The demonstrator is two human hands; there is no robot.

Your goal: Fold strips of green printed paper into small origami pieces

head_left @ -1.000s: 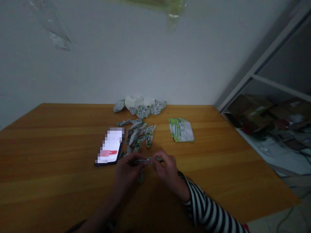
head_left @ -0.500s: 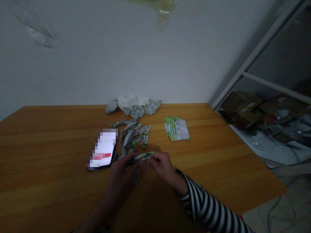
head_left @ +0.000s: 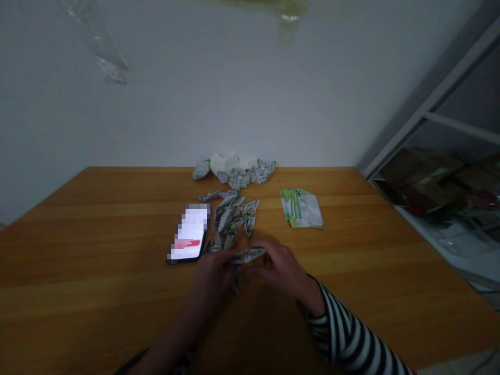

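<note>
Over the near middle of the table, a folded green-and-white printed packet is stretched between my two hands. My left hand is closed on its left end. At the other end, my right hand has its fingers curled over the packet, with the thumb lower and a gap below. Just beyond my hands lies a loose pile of folded, twisted packets with the same print. A small dark folded piece shows below the held packet, partly behind my left hand. Flat packets lie fanned in a stack to the right.
A phone with a lit, blurred screen lies left of the pile. Crumpled packets and white tissue sit against the wall. The wooden table ends at the right, beside a shelf with boxes and clutter.
The view has swung left, so everything sits farther right. My right fingers have shifted over the packet's end, with the thumb now spread lower. My left hand keeps its hold.
</note>
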